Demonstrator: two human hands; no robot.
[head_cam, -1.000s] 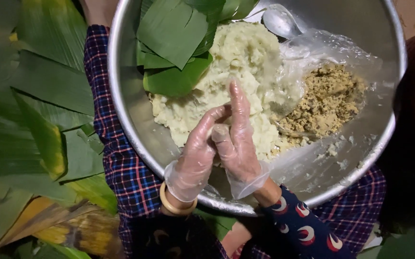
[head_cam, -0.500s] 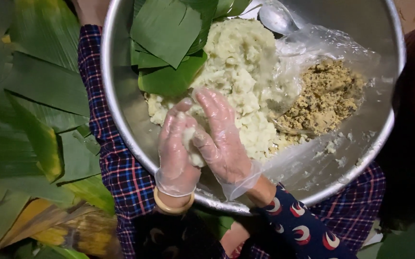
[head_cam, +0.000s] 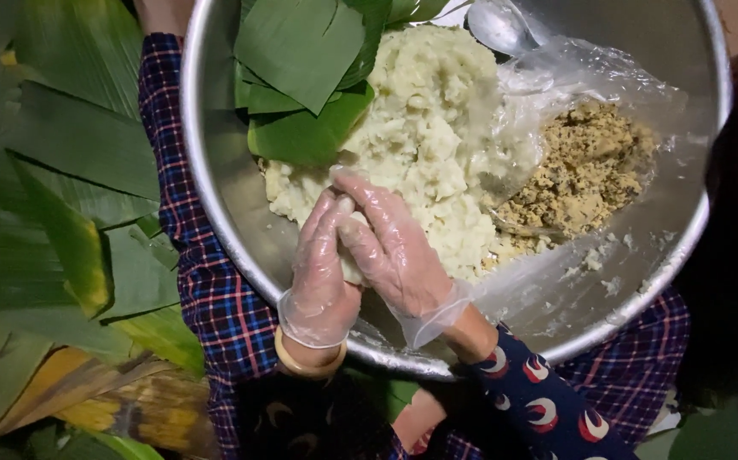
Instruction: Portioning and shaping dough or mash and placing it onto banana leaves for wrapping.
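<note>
Below the camera, a large steel bowl (head_cam: 216, 213) rests on a lap draped in plaid cloth (head_cam: 207, 290). Green banana leaves (head_cam: 54, 187) lie spread to the left, some yellowed at the lower edge; the surroundings to the right are dark and indistinct. Inside the bowl, folded leaves (head_cam: 301, 77) lie at the upper left, touching a mound of pale, lumpy dough (head_cam: 437, 128). A clear plastic bag (head_cam: 590, 94) holds crumbly tan filling (head_cam: 582, 170) on the right, and a metal spoon (head_cam: 505, 25) lies at the top. Left hand (head_cam: 322, 273) and right hand (head_cam: 394, 247), both in thin clear gloves, are cupped together around a small lump of dough (head_cam: 350, 247) at the mound's near edge. A gold bangle (head_cam: 305, 365) circles the left wrist.
</note>
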